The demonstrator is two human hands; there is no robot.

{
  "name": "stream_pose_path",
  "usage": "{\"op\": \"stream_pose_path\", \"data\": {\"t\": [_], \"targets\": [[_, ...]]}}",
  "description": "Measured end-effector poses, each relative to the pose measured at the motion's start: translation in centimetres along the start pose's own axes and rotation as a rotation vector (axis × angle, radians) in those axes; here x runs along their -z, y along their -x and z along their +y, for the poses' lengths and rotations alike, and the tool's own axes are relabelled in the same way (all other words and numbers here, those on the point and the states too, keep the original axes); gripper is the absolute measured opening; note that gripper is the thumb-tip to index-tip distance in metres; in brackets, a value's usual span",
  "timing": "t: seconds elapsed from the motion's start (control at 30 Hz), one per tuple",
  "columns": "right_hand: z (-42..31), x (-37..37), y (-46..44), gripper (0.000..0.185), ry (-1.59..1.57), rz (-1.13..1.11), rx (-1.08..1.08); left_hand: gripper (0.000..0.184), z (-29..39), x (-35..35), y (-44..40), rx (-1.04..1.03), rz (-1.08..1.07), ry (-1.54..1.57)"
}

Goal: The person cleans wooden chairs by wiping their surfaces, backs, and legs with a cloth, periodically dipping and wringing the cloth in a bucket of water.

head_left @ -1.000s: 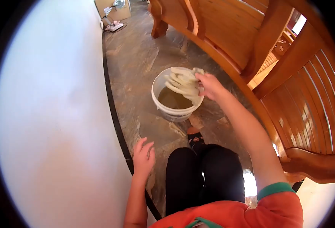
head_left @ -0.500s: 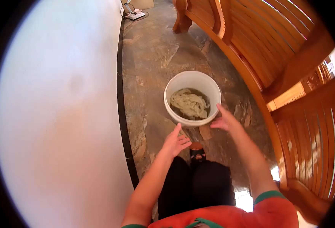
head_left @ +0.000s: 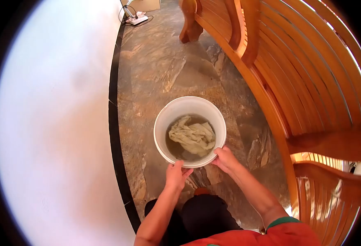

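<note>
A white bucket (head_left: 161, 141) stands in front of me, with a pale, crumpled wet cloth (head_left: 192, 135) lying in murky water (head_left: 175, 150) inside it. My left hand (head_left: 177, 175) grips the near rim, its thumb against the outer wall and its fingers tucked under the lip. On the near right side of the rim, my right hand (head_left: 225, 159) is closed as well, thumb on top. The fingertips of both hands are partly hidden by the bucket. Whether the bucket's base touches the floor I cannot tell.
Brown stone-patterned floor (head_left: 147, 74) runs ahead between a white wall (head_left: 57, 123) with black skirting (head_left: 114, 123) on the left and slatted wooden furniture (head_left: 295, 82) on the right. A white power strip (head_left: 137, 18) with cables lies at the far end, beside a cardboard box (head_left: 147, 4).
Both hands, apart from the bucket or only near it before, have closed on its rim. The bucket now appears larger and lower in view, and the camera view has shifted.
</note>
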State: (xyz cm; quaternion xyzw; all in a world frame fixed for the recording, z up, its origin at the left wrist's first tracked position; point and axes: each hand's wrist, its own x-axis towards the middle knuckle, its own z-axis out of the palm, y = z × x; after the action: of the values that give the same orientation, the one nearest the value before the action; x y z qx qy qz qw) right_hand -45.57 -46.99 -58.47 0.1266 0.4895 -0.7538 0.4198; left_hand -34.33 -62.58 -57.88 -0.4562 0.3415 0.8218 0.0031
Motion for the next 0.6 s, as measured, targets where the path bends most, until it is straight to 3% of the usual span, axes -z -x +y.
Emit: {"op": "stream_pose_path", "data": {"t": [0.27,0.6], "targets": [[-4.3,-4.4,-9.2,0.040,0.009,-0.063,0.005,0.025,8.1,-1.7,-6.1,-0.032,0.057,0.010],[-7.2,-9.7,-21.1,0.041,0.125,-0.100,0.009,0.040,17.1,-0.9,-14.3,-0.031,0.055,0.068]]}}
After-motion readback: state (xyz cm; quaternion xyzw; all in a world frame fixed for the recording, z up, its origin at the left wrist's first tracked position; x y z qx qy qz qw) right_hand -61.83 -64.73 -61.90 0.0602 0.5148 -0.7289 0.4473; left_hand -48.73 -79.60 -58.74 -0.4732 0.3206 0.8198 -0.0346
